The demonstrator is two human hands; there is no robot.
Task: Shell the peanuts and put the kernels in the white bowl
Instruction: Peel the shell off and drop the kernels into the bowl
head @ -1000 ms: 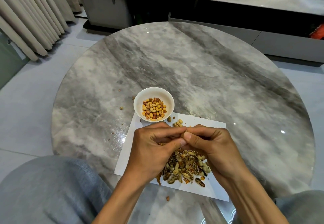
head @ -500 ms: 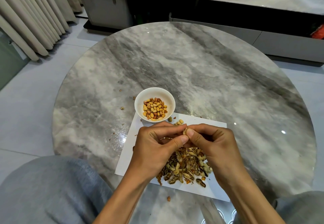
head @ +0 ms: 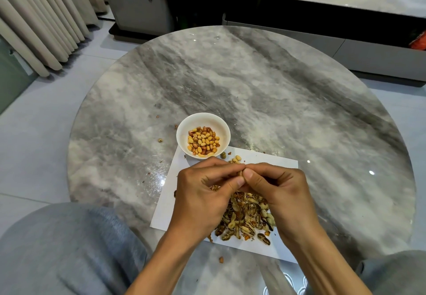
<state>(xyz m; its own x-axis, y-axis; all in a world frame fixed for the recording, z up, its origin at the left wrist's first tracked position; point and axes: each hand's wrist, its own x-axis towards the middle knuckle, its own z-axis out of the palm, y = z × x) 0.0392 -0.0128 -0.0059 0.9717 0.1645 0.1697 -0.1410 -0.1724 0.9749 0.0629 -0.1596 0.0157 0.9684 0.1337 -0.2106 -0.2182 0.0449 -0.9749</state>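
Both hands raised just above the white sheet (head: 272,163), thumbs and forefingers meeting over one peanut (head: 240,173): left hand (head: 202,202) pinching it from the near-left, right hand (head: 279,193) pinching it from the right, remaining fingers curled under. Only a sliver of shell visible between the thumb tips; split or intact, cannot tell. Grip judged as a two-sided hold for cracking, with opposing thumbs supplying the twisting pressure. Held directly over the shell pile (head: 244,221), probably so that fragments drop onto the paper and not onto the marble table (head: 276,101). White bowl (head: 184,133) standing just beyond the left knuckles, its base overlapping the sheet's far-left corner, already partly filled with kernels (head: 202,141); placement close to the hands, judged to keep the transfer short. A few loose kernels (head: 236,158) lying on the sheet between bowl and fingers. Stray crumbs scattered on the table left of the bowl, one more near the table's front edge. Open room: broad bare marble beyond and to the right of the sheet. Constraints: near corner of the sheet close to the table's front rim, knees in grey fabric either side below it; bowl rim near the left knuckles, so a knock judged possible on a careless forward reach.
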